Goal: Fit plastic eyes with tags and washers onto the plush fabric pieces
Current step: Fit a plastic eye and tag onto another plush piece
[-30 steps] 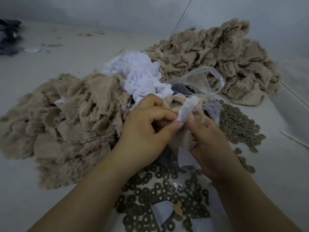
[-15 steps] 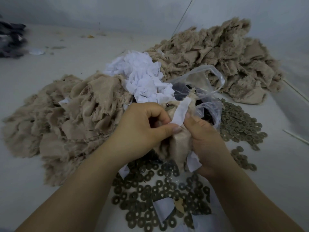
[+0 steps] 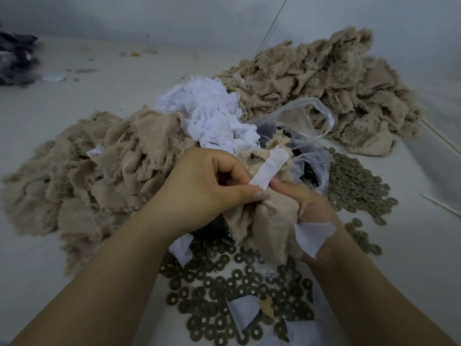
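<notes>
two hands work one beige plush piece (image 3: 269, 221) above the scattered washers (image 3: 224, 295). left hand (image 3: 207, 191) and right hand (image 3: 311, 208) both have fingers curled, pinching the fabric and a white tag (image 3: 268, 171) whose long axis runs up and to the right. two beige fabric heaps (image 3: 99, 171) flank a white tag pile (image 3: 212, 113). no writing legible.

- Left hand (image 3: 207, 188): bare, no glove, no ring or watch in view.
- Right hand (image 3: 309, 208): bare too, partly hidden, no jewellery on what shows.
- Both forearms bare down to the bottom frame edge; no sleeve or cuff in view.
- Left thumbnail is short, rounded, unpainted.
- No tape, bandage or markings visible on either wrist.
</notes>
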Motion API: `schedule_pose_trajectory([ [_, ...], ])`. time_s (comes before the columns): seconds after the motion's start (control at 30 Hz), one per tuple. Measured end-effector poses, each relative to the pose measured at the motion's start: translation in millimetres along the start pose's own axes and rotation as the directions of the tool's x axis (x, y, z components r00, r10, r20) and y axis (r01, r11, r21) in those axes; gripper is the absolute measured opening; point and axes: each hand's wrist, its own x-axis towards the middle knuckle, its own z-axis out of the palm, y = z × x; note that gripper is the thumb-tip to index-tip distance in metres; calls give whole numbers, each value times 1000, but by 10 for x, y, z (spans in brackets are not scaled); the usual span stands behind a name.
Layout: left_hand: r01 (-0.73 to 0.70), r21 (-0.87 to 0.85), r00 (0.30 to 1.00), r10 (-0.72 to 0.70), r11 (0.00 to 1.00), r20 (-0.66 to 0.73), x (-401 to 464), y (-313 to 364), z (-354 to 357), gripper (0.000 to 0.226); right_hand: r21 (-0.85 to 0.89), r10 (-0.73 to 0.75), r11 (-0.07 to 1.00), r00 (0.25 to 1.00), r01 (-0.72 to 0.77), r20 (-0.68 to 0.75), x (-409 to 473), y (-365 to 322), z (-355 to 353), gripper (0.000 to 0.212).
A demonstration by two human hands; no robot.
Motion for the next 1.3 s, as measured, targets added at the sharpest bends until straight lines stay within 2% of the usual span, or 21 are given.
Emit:
schedule_pose_trajectory([
  [0.17,-68,88,997,71,994,-35,-8,-22,49,23,1,-4,1000,1000,4,-17,-13,31,48,41],
  [0.33,-131,208,991,133,969,2,4,-47,82,18,-163,-116,981,993,109,-35,-9,95,72,32],
  [0.4,-133,245,990,140,960,-13,12,-60,94,20,-224,-154,965,986,137,-59,-2,106,68,37],
  [0.5,-104,248,991,121,963,-56,20,-78,94,22,-198,-181,966,981,165,-63,11,120,70,50],
  [0.6,-84,229,994,98,970,-49,25,-82,96,22,-245,-241,943,970,223,-43,-4,133,70,62],
  [0.7,-109,229,992,121,967,-36,20,-88,110,22,-254,-275,932,961,260,-27,-25,133,80,38],
  [0.77,-126,191,990,137,974,-46,-6,-92,138,26,-223,-265,944,962,244,-69,-27,120,95,31],
  [0.83,-93,110,989,105,990,-109,-26,-114,162,29,-142,-211,970,973,198,-89,-24,112,102,38],
  [0.9,-35,22,985,38,999,-168,-33,-148,177,23,-71,-154,987,983,148,-98,-15,99,125,47],
  [1.0,9,-28,987,-14,1000,-163,-37,-181,197,13,-23,-92,996,990,90,-103,8,79,126,48],
  [1.07,28,-59,984,-38,998,-175,-46,-195,216,21,-10,-70,998,992,69,-105,8,68,111,46],
  [1.2,81,-303,977,-136,949,-163,-58,-214,238,31,8,-27,1000,998,27,-63,-3,67,111,42],
  [1.3,92,-344,976,-153,934,-154,-54,-220,268,25,5,8,1000,998,-7,-61,-2,58,104,43],
])
